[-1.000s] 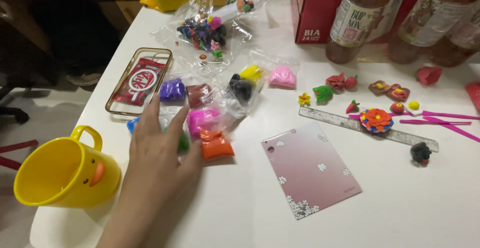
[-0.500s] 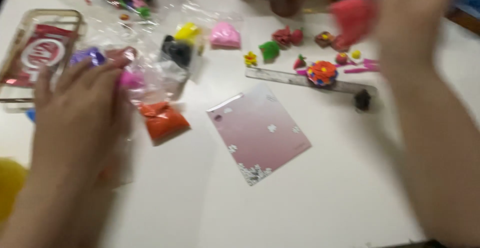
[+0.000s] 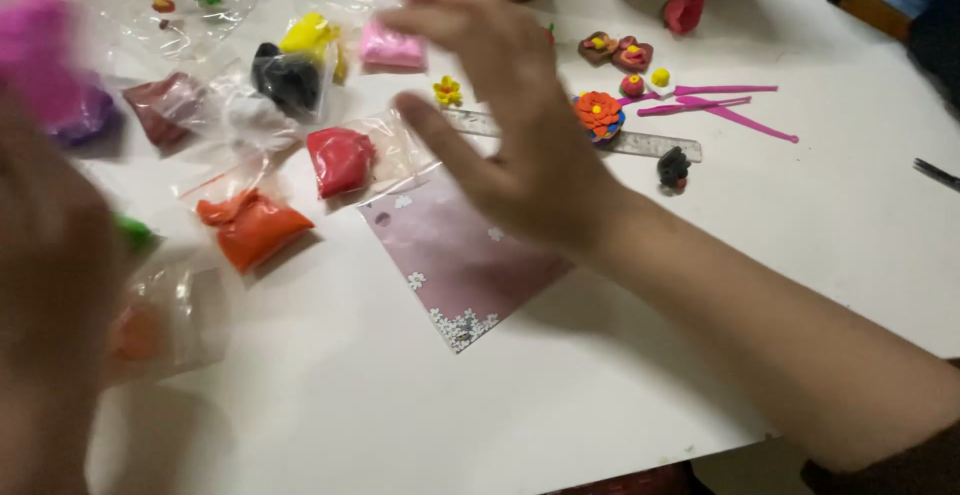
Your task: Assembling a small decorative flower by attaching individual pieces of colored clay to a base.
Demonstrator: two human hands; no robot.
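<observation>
right hand (image 3: 520, 145): hovering spread, gripping nothing, just above the red clay (image 3: 340, 160) mid-desk (image 3: 820, 255)
left hand (image 3: 50, 285): blurry, can't tell its grip
step: looks like picking a colour
next: needs a pinch on the bag

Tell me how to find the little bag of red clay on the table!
Start at the pink card with tiny white flowers lying in the middle of the white table. Just past its top left corner sits the red clay bag, a clear bag with a red lump inside. The orange clay bag lies to its left, but only this lump is true red.
</observation>
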